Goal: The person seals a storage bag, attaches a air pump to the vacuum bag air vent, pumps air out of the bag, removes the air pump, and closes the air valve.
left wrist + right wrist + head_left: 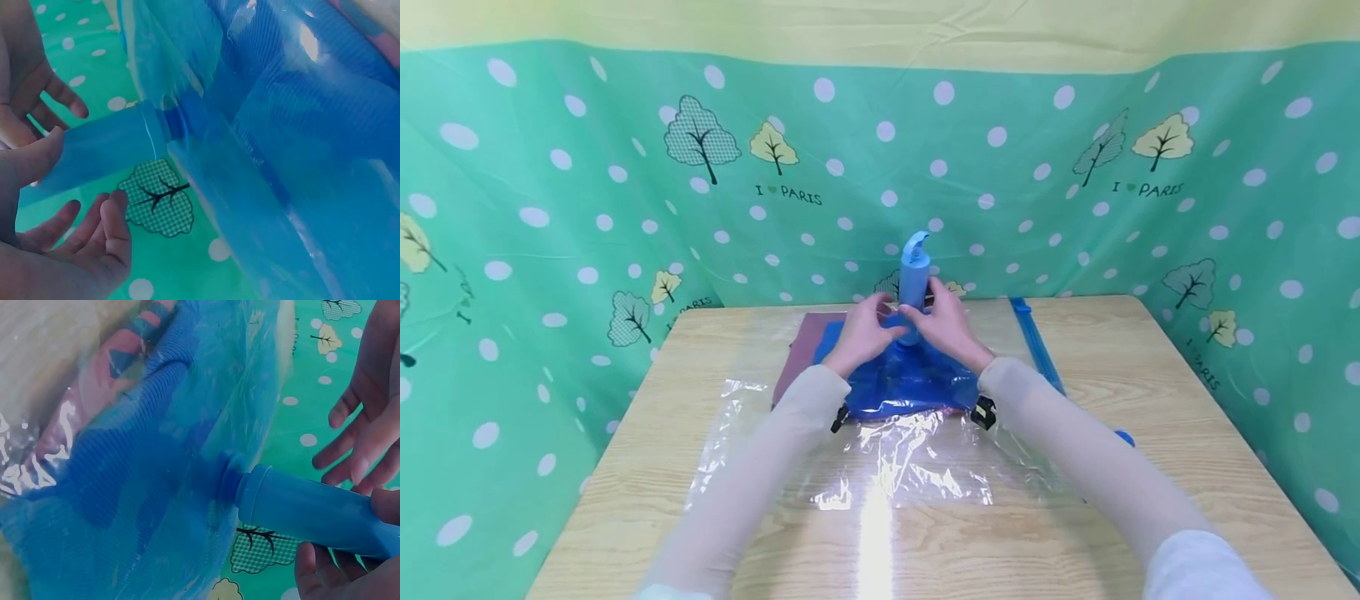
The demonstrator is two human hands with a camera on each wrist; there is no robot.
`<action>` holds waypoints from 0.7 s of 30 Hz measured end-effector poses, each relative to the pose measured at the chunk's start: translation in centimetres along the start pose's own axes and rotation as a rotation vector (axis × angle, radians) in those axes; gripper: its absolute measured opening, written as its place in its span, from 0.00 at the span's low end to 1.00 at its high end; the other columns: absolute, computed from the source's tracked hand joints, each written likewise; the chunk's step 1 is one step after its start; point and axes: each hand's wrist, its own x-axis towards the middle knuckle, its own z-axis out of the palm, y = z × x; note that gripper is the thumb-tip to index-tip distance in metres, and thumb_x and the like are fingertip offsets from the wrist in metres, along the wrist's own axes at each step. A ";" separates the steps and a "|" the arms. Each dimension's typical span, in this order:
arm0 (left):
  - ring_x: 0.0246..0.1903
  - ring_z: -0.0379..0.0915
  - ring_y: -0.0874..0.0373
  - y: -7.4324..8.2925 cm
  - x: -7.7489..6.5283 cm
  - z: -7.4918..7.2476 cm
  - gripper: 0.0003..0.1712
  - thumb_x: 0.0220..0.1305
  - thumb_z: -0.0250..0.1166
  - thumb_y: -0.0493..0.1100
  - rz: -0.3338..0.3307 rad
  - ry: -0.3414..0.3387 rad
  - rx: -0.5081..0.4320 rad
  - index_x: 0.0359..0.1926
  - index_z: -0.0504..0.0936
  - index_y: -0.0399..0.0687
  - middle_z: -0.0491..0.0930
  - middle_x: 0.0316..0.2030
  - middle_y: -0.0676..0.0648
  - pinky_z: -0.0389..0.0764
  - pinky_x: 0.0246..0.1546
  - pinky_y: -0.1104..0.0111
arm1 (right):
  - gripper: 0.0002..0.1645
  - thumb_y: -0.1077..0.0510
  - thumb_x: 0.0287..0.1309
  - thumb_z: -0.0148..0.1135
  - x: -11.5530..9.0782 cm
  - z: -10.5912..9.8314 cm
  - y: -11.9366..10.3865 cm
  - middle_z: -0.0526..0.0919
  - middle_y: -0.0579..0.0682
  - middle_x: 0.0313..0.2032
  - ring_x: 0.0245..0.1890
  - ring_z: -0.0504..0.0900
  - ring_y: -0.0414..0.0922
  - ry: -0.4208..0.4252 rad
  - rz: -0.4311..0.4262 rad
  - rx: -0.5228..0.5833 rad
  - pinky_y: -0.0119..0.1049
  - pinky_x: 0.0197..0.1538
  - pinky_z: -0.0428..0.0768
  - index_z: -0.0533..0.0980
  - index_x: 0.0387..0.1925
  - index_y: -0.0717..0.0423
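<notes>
The green cloth [880,175] says "I PARIS", with a little heart [772,190] after the "I". Two of these sayings are up behind the bench's [1112,358] far edge. One is by its far left corner. One slants down beside its right edge. The right wrist view's letters [295,340] are blurry.

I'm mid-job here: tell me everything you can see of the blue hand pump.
The hand pump is a smooth, slim light-blue cylinder, seemingly plastic, with a curved handle at its top and a wider collar at its base. It stands roughly upright, its base meeting a darker blue round fitting on the clear plastic bag. The right hand holds it; the left hand is close beside it, thumb contact unclear.
</notes>
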 end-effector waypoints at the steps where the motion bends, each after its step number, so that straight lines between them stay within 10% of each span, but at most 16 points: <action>1: 0.56 0.79 0.37 0.0 0.2 0.2 0.35 0.66 0.76 0.40 0.006 0.001 -0.001 0.70 0.73 0.35 0.82 0.56 0.34 0.81 0.55 0.51 | 0.32 0.56 0.71 0.69 0.1 0.1 0.1 0.78 0.66 0.61 0.60 0.80 0.61 0.000 -0.003 0.004 0.54 0.61 0.79 0.67 0.69 0.66; 21: 0.56 0.81 0.45 -0.7 1.4 1.5 0.29 0.71 0.70 0.37 0.095 0.069 -0.010 0.70 0.73 0.38 0.81 0.58 0.37 0.83 0.55 0.57 | 0.37 0.54 0.70 0.69 0.3 0.1 0.6 0.78 0.65 0.62 0.62 0.77 0.59 -0.033 -0.069 0.039 0.57 0.62 0.78 0.66 0.74 0.62</action>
